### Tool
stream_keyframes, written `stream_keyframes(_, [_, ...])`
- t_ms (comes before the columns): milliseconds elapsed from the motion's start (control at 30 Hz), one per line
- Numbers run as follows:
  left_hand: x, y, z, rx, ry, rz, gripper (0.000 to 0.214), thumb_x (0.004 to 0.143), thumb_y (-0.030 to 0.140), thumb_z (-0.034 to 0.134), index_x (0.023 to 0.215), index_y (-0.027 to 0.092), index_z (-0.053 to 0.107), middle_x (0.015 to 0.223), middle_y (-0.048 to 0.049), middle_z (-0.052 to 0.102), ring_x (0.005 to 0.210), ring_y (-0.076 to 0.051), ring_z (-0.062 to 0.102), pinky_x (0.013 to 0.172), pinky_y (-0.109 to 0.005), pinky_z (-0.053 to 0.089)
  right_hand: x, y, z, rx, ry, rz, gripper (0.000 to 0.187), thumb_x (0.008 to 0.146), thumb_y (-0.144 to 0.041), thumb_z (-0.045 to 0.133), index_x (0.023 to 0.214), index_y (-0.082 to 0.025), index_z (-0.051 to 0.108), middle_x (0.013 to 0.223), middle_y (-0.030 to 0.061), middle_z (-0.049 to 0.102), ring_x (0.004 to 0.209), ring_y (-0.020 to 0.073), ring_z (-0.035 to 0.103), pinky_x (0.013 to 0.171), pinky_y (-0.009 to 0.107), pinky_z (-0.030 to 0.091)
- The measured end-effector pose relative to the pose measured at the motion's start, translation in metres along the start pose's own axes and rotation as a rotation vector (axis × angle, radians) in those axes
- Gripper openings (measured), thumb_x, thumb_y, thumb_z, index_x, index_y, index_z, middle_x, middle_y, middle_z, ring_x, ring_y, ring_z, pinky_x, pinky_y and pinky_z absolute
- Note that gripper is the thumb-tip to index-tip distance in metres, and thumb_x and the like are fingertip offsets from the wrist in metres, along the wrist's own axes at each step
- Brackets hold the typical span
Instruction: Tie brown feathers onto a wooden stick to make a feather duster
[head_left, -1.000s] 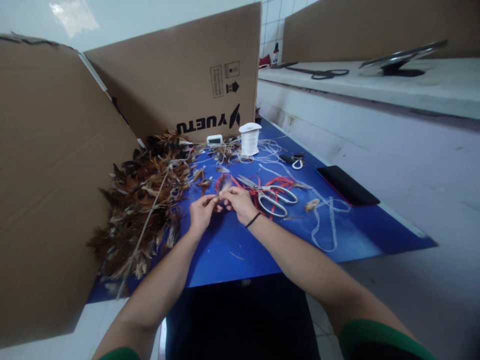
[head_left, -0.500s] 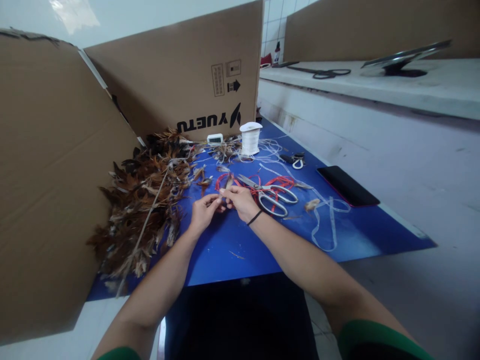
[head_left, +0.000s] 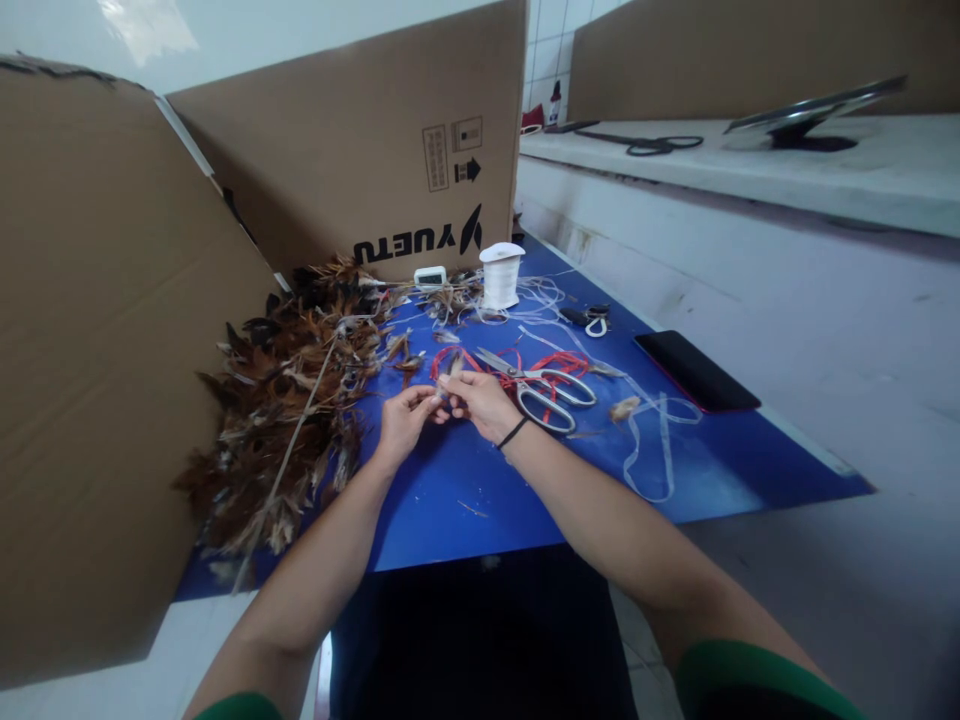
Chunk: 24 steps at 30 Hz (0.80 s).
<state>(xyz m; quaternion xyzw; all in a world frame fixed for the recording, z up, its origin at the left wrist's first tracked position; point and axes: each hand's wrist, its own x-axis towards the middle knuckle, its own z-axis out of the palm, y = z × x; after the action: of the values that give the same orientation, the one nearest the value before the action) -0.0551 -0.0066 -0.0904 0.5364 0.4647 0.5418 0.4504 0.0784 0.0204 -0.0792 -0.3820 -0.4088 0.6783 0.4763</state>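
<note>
My left hand point(head_left: 405, 420) and my right hand point(head_left: 484, 402) meet above the blue table, fingertips pinched close together. A small brownish feather point(head_left: 455, 363) sticks up from the fingers of my right hand. Whatever my left fingers pinch is too small and hidden to name. Just beyond my right hand lie scissors point(head_left: 553, 400) with pale handles, spread open across a tangle of red string point(head_left: 562, 362). To the left, a big heap of brown feathers point(head_left: 289, 400) reaches close to my left hand.
A spool of white ribbon point(head_left: 500, 278) stands at the back, its loose ribbon point(head_left: 660, 450) curling to the right. A small white device point(head_left: 430, 278) and a black phone point(head_left: 697, 372) lie on the table point(head_left: 450, 530). Cardboard panels point(head_left: 337, 140) wall the left and back.
Both hands stay nearly in place. My left hand has shifted very slightly, its fingertips still by my right hand's; the things on the table have not moved.
</note>
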Motion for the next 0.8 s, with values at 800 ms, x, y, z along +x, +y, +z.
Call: stream_keyframes(800, [-0.0003,0.0075,-0.0063,-0.276,-0.122,-0.348,0.028,0.064,0.035,0.075,0.069,0.010,0.063,0.060,-0.0022,0.062,0.043,-0.004,0.048,0.037,-0.014,0.034,-0.0028,0.0020,0.0015,-0.239,-0.008,-0.232,0.034,0.060,-0.044,0.072,0.061,-0.012,0.060,0.048,-0.0058,0.046,0.043,0.0042,0.035,0.040,0.020,0.026])
